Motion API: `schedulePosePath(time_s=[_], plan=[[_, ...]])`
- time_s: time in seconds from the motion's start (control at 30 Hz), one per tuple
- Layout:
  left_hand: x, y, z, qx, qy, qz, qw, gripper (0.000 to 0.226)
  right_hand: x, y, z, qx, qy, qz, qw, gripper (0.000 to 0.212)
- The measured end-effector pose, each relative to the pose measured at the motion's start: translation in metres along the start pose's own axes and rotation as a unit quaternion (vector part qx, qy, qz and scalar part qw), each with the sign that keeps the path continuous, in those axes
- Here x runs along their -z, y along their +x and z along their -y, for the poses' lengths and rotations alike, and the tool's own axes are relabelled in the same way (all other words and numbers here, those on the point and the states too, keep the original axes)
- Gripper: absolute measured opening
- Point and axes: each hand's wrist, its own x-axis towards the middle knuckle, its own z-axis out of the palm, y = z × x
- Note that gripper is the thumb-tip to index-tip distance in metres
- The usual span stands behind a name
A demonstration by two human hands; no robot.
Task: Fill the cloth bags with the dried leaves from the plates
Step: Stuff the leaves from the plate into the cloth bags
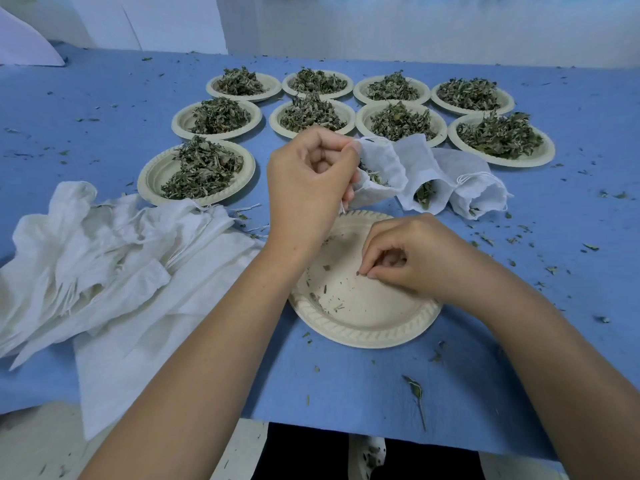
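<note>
My left hand (311, 174) grips the rim of a white cloth bag (381, 168) with dried leaves showing in its mouth, held just above the far edge of a nearly bare cream plate (363, 327). My right hand (412, 254) pinches a few leaf crumbs (362, 273) over that plate's middle. Two more filled bags (424, 181) (479, 197) lie on their sides to the right of the held one. Several plates heaped with dried leaves (202, 168) stand in rows behind.
A pile of flat white cloth bags (104, 258) lies at the left on the blue tablecloth (346, 382). Leaf crumbs are scattered over the cloth, with a larger leaf (415, 389) near the front edge. A white wall runs behind the plates.
</note>
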Motion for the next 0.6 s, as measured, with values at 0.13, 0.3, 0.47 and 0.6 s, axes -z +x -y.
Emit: schedulePosePath(time_s=[0.13,0.3,0.47,0.6], plan=[[0.000,0.000,0.000,-0.006,0.014,0.013,1.000,0.012,0.011,-0.005,0.008,0.062,0.157,-0.145,0.975,0.013],[-0.002,-0.004,0.001,-0.016,0.045,0.072,0.996,0.017,0.016,-0.006,0.006,0.125,0.195,-0.381,0.895,0.024],[-0.004,-0.008,0.001,-0.030,0.042,0.138,0.989,0.017,0.004,0.001,0.001,0.109,-0.029,-0.362,0.925,0.009],[-0.002,-0.005,0.002,-0.027,0.035,0.105,0.993,0.016,0.006,-0.003,0.001,0.127,-0.078,-0.273,0.950,0.022]])
